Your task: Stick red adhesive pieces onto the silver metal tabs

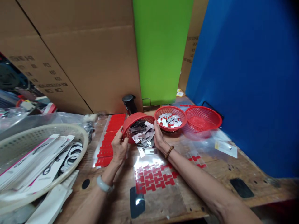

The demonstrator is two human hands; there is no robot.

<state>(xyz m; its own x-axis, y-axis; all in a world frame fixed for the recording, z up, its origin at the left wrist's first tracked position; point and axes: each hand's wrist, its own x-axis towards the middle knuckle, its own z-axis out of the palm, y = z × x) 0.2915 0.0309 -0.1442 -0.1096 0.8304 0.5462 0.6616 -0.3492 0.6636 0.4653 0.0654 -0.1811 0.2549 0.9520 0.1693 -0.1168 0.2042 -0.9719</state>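
My left hand [118, 146] and my right hand [158, 137] hold a red mesh basket [134, 119] tipped on its side towards me, fingers curled on its rim at either side. Small grey and white flat pieces [143, 136] spill out of it onto the wooden table [210, 168]. A clear sheet with red T-shaped stickers [155, 179] lies just in front of the pile. My left wrist wears a pale bangle, my right a bead bracelet.
Two more red baskets stand behind: one with grey pieces [170, 121], one without contents [202, 117]. A large cream basket of white cards [42, 155] fills the left. Red sticker sheets [109, 140], a black cylinder [130, 104], cardboard boxes, green and blue panels surround.
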